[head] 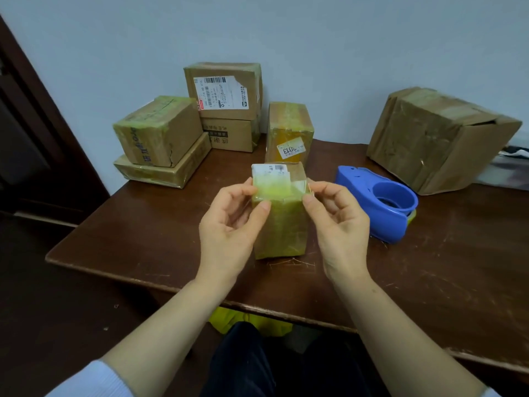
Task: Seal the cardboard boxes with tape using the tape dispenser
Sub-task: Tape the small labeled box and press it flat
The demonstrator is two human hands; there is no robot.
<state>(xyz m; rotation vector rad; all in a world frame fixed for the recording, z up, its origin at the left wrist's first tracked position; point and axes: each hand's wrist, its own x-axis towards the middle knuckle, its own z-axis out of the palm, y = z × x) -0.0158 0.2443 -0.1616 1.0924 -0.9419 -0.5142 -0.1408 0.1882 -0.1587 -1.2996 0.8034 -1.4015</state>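
Observation:
A small cardboard box (282, 224), wrapped in yellowish tape with a white label on top, stands upright on the brown table (143, 230). A piece of clear yellowish tape (276, 189) lies over the box's upper front edge. My left hand (232, 224) pinches the tape's left side between thumb and fingers. My right hand (336, 222) pinches its right side at the box's top corner. The blue tape dispenser (380, 202) lies on the table just right of my right hand, held by neither hand.
Several taped boxes are stacked at the back left (160, 133) and back centre (226, 90). One tall box (289, 133) stands right behind the small box. A large crumpled box (438, 138) sits at the back right. The wall is close behind.

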